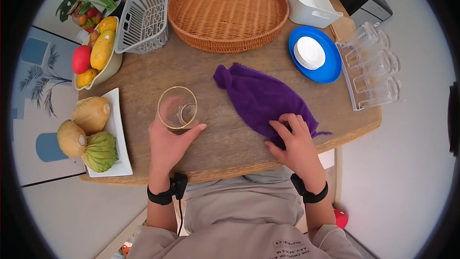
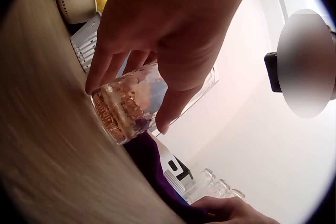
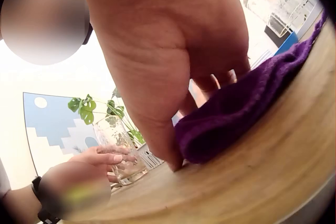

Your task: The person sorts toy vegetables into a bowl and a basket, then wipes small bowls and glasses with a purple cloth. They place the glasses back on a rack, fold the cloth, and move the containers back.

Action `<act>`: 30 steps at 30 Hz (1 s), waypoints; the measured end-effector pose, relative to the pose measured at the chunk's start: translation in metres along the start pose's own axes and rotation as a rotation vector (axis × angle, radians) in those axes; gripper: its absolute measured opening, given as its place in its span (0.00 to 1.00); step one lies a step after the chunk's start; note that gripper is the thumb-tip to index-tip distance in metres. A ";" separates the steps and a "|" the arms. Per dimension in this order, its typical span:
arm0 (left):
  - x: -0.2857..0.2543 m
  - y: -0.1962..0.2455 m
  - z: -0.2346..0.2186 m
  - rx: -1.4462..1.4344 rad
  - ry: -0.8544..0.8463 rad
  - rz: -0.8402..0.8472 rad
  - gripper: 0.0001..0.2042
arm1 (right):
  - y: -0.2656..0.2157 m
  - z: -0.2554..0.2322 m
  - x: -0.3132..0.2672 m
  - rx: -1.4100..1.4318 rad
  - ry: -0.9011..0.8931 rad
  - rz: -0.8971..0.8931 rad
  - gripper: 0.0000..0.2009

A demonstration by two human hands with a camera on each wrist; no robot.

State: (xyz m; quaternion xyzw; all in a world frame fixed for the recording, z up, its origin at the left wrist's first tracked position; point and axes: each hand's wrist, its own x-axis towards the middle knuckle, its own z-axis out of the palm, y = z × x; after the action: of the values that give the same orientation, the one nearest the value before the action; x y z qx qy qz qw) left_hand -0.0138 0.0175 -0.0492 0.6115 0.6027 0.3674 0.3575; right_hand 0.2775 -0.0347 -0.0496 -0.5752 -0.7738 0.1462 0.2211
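Observation:
A clear glass with a gold rim stands upright on the wooden table, left of the middle. My left hand curls round its near side, thumb on the right; in the left wrist view the fingers and thumb of that hand hold the glass. A purple cloth lies bunched on the table to the right. On its near edge my right hand rests with bent fingers; in the right wrist view the thumb and fingers of this hand pinch the cloth.
At the back are a grey basket, a wicker tray and a white bin. Left stand a fruit bowl and a white plate of produce. A blue plate with white dishes and several glasses are right.

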 end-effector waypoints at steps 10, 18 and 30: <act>-0.042 0.002 -0.037 -0.105 0.102 0.372 0.43 | -0.012 -0.022 -0.023 0.285 0.025 0.100 0.11; -0.066 0.051 0.001 0.105 -0.644 0.520 0.20 | -0.075 -0.038 -0.006 0.885 -0.434 -0.264 0.11; -0.066 0.037 -0.108 0.043 -0.551 0.271 0.11 | -0.063 -0.085 0.019 0.304 -0.365 -0.372 0.21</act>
State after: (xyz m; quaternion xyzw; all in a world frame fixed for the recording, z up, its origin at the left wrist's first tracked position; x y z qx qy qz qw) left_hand -0.0917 -0.0497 0.0334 0.7704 0.4039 0.2192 0.4420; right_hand 0.2640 -0.0377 0.0567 -0.3479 -0.8622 0.3182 0.1849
